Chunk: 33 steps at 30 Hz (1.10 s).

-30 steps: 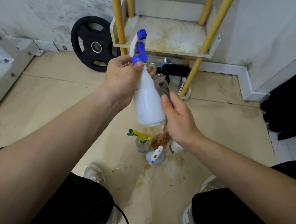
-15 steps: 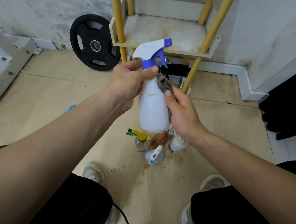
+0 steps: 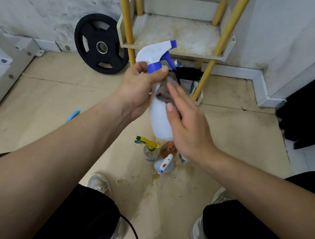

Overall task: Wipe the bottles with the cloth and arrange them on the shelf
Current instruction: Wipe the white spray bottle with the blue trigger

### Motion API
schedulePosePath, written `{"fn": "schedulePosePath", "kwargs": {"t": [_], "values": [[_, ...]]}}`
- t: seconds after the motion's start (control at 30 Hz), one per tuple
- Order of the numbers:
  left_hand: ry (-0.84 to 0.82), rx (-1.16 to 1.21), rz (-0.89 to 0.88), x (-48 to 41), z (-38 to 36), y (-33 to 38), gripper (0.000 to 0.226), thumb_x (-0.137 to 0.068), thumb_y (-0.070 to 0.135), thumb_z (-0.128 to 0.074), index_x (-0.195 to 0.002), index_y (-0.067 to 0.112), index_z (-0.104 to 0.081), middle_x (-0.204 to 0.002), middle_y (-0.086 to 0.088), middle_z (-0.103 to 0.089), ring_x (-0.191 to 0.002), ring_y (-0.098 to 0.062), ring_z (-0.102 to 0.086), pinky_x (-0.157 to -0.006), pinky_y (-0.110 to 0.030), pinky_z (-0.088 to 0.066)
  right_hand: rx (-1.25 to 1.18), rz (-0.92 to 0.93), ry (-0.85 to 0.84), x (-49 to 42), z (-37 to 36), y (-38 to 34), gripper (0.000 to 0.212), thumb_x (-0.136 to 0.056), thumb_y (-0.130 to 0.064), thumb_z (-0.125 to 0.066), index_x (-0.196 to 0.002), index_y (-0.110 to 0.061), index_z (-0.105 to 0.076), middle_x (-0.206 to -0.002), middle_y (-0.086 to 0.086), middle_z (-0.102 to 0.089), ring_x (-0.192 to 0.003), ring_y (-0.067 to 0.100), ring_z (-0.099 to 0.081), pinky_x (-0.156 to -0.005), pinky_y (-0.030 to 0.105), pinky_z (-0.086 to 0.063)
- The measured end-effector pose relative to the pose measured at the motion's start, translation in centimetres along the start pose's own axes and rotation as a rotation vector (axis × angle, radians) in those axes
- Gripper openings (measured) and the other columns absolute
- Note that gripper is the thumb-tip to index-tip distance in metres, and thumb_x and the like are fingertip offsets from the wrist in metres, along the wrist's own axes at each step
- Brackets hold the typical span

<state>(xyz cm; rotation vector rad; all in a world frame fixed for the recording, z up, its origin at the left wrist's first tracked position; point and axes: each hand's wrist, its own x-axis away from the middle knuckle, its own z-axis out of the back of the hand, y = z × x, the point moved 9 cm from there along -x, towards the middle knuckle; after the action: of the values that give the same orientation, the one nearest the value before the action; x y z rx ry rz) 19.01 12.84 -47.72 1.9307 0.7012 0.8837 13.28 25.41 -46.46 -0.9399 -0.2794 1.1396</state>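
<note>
The bottle (image 3: 159,119) could twist loose and drop, since my left hand (image 3: 138,89) grips only its neck while I push sideways. My right hand (image 3: 188,128), fingers straight, presses the cloth (image 3: 164,94) against its upper side. It hangs upright between both hands, before the shelf (image 3: 185,32), above the floor bottles (image 3: 150,152).

Bare forearms (image 3: 63,151) — black trousers (image 3: 76,224) at 7 and 5 o'clock, pale grey-white sneakers (image 3: 100,184), thin black cable (image 3: 135,230) at 7 o'clock.
</note>
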Motion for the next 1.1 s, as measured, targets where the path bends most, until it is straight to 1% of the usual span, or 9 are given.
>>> {"fn": "schedulePosePath", "kwargs": {"t": [0.17, 0.4, 0.47, 0.53, 0.6, 0.67, 0.77, 0.97, 1.1], "values": [[0.109, -0.039, -0.042, -0.3, 1.1, 0.2, 0.012, -0.093, 0.006, -0.069, -0.099, -0.002, -0.063, -0.088, -0.017, -0.068, -0.076, -0.025, -0.069, -0.073, -0.035, -0.061, 0.425, 0.404, 0.08, 1.6, -1.0, -2.9, 0.048, -0.104, -0.026, -0.041, -0.142, -0.001, -0.055, -0.153, 0.024, -0.045, -0.143, 0.029, -0.032, -0.119, 0.045, -0.035], [0.136, -0.04, -0.04, 0.0, 1.4, 0.7, 0.032, -0.092, 0.005, -0.07, -0.118, -0.013, -0.061, -0.091, -0.017, -0.069, -0.076, -0.025, -0.068, -0.071, -0.036, -0.06, 0.091, 0.135, -0.017, 0.7, -0.5, 0.1, 0.05, -0.106, -0.03, -0.039, -0.153, -0.013, -0.043, -0.161, 0.005, -0.04, -0.146, 0.02, -0.041, -0.118, 0.036, -0.038], [0.116, -0.016, -0.044, 0.2, 1.2, 1.0, 0.019, -0.094, 0.002, -0.066, -0.11, -0.008, -0.061, -0.085, -0.014, -0.064, -0.071, -0.023, -0.063, -0.067, -0.033, -0.058, -0.027, -0.004, 0.007, 0.4, 0.0, 1.3, 0.04, -0.107, -0.028, -0.041, -0.143, -0.025, -0.056, -0.128, -0.013, -0.067, -0.116, 0.006, -0.061, -0.095, 0.027, -0.049], [0.092, 0.022, -0.052, 0.4, 0.9, 1.3, 0.015, -0.095, 0.0, -0.064, -0.108, -0.005, -0.059, -0.087, -0.015, -0.061, -0.069, -0.022, -0.06, -0.061, -0.03, -0.057, -0.193, -0.208, 0.002, 0.1, 0.0, 3.0, 0.037, -0.108, -0.028, -0.043, -0.089, -0.052, -0.064, -0.066, -0.026, -0.055, -0.065, -0.001, -0.046, -0.064, 0.03, -0.038], [0.071, 0.018, -0.056, 0.5, 0.7, 1.2, 0.014, -0.096, 0.001, -0.063, -0.108, -0.004, -0.059, -0.085, -0.014, -0.062, -0.065, -0.02, -0.062, -0.059, -0.028, -0.057, -0.287, -0.329, -0.021, 0.1, -0.1, 4.2, 0.051, -0.108, -0.031, -0.044, -0.06, -0.045, -0.051, -0.054, -0.02, -0.042, -0.058, 0.005, -0.033, -0.062, 0.032, -0.029], [0.057, -0.012, -0.053, 0.5, 0.5, 0.8, 0.009, -0.096, 0.002, -0.063, -0.104, -0.002, -0.06, -0.081, -0.011, -0.064, -0.063, -0.019, -0.064, -0.061, -0.03, -0.058, -0.284, -0.319, -0.025, -0.2, 0.1, 3.9, 0.044, -0.108, -0.031, -0.044, -0.07, -0.046, -0.06, -0.062, -0.017, -0.05, -0.061, 0.01, -0.039, -0.063, 0.034, -0.032], [0.038, -0.023, -0.049, 0.3, 0.2, 0.2, 0.005, -0.096, 0.005, -0.064, -0.097, 0.0, -0.063, -0.086, -0.011, -0.066, -0.072, -0.021, -0.066, -0.072, -0.033, -0.06, 0.047, -0.054, -0.025, -0.1, 0.3, 1.0, 0.042, -0.106, -0.032, -0.038, -0.144, -0.028, -0.056, -0.126, 0.002, -0.07, -0.108, 0.013, -0.063, -0.089, 0.031, -0.048], [-0.014, -0.05, -0.075, -0.2, 0.2, 0.7, 0.01, -0.096, 0.004, -0.063, -0.102, -0.005, -0.065, -0.097, -0.017, -0.069, -0.087, -0.025, -0.07, -0.078, -0.036, -0.06, 0.257, 0.207, 0.029, 0.7, -0.1, -0.8, 0.05, -0.106, -0.03, -0.037, -0.153, -0.013, -0.043, -0.157, 0.01, -0.045, -0.14, 0.024, -0.05, -0.113, 0.034, -0.043], [-0.113, -0.056, -0.088, 0.0, -0.2, 1.6, 0.02, -0.098, 0.001, -0.058, -0.114, -0.009, -0.061, -0.103, -0.017, -0.068, -0.093, -0.025, -0.069, -0.079, -0.034, -0.06, -0.177, -0.123, -0.027, -0.1, 0.3, 2.1, 0.028, -0.109, -0.024, -0.042, -0.102, -0.046, -0.057, -0.074, -0.035, -0.059, -0.072, -0.01, -0.054, -0.067, 0.016, -0.039]]}}
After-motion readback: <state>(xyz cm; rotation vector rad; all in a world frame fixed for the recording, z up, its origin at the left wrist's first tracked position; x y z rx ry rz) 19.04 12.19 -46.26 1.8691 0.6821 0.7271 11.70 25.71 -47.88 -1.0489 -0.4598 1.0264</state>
